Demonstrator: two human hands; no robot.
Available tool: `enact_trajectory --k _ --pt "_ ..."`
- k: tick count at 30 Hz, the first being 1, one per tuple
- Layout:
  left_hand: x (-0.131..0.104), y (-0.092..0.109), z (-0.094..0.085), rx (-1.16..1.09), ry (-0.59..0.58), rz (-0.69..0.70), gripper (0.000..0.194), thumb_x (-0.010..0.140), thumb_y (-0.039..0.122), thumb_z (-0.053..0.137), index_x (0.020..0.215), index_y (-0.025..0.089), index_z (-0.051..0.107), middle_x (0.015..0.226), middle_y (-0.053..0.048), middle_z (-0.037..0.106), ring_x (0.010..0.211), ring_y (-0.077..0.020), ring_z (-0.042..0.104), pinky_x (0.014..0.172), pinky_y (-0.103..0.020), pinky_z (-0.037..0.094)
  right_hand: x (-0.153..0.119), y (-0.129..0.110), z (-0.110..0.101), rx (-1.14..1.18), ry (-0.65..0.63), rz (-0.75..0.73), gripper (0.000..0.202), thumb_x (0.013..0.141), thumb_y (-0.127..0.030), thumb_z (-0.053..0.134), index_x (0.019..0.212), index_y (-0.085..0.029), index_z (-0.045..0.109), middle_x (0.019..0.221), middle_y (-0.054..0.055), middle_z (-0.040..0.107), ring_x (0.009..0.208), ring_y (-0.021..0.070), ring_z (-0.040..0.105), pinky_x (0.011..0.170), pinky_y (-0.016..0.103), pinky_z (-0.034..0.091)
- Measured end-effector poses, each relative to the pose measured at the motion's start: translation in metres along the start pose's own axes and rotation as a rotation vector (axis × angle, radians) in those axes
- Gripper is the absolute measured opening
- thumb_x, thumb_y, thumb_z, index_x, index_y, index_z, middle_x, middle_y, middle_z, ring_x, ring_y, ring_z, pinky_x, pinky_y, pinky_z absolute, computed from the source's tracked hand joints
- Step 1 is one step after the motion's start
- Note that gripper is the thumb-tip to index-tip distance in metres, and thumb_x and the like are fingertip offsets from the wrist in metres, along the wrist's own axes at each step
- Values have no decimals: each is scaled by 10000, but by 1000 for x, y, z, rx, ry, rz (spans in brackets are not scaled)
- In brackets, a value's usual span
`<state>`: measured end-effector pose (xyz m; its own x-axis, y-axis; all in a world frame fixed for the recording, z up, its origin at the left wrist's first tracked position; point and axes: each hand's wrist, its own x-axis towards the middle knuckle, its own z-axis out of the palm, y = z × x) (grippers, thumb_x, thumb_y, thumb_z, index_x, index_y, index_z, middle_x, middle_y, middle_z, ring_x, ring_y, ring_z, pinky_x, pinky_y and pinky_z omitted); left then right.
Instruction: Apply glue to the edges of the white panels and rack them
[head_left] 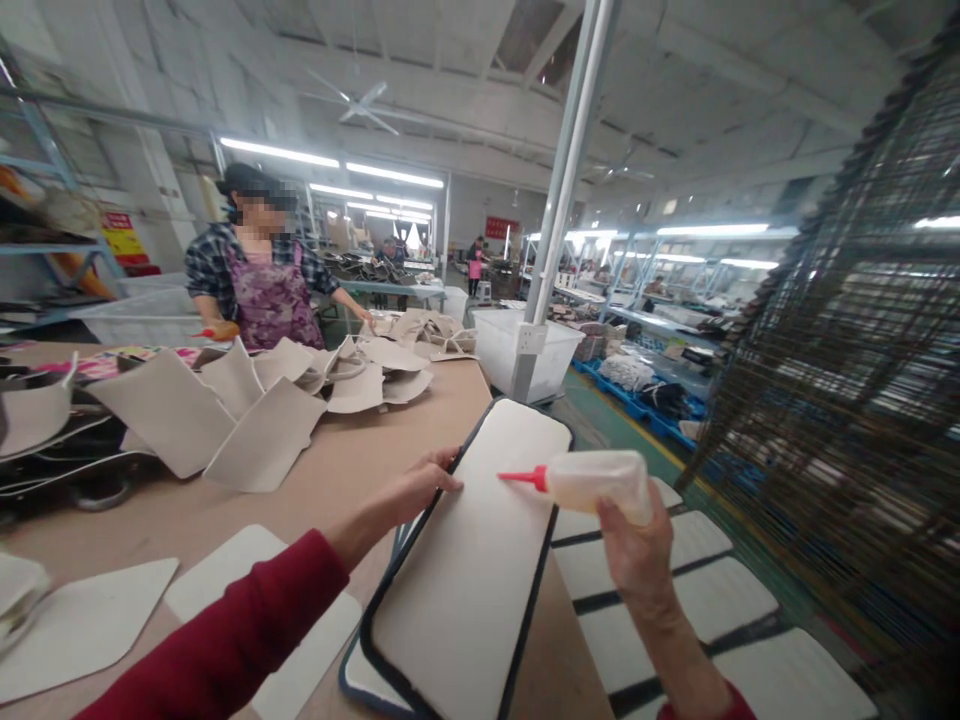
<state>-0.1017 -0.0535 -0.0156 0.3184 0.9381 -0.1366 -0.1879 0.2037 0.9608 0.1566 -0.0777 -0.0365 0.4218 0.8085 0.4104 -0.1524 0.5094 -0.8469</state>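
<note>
My right hand [637, 550] is wrapped round a clear squeeze bottle [596, 478] with a red nozzle, part-filled with yellowish liquid. The bottle lies nearly level, its tip pointing left over a long white panel [480, 540] with rounded corners and a dark border. My left hand [427, 485] grips that panel by its upper left edge, thumb on top and fingers mostly hidden. Beneath it, another dark-edged panel [371, 680] shows at the lower left. Whether the nozzle touches the surface I cannot tell.
Loose white pieces [90, 625] and a heap of beige pieces [262, 435] lie on the brown table [360, 530]. Dark-edged white panels [720, 600] are laid out at right. Across the table stands a co-worker [262, 270]. A metal post [555, 190] and wire racks [847, 330] rise beyond.
</note>
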Motion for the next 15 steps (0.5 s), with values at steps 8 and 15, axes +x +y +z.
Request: enact_trajectory --k 8,15 --pt "2 9 -11 44 18 -40 674 502 66 621 1171 139 651 984 -77 738 869 -261 669 685 -285 497 -10 -2 -7 -31 27 24 571 523 -345 868 1008 -185 614 842 22 660 737 192 615 679 307 543" --pt "8 7 -26 76 19 -64 701 509 74 630 1208 126 635 958 -88 742 855 -269 675 683 -292 495 -34 8 -18 -32 -226 193 566 547 -348 851 1042 -169 642 854 89 694 706 244 649 592 336 556"
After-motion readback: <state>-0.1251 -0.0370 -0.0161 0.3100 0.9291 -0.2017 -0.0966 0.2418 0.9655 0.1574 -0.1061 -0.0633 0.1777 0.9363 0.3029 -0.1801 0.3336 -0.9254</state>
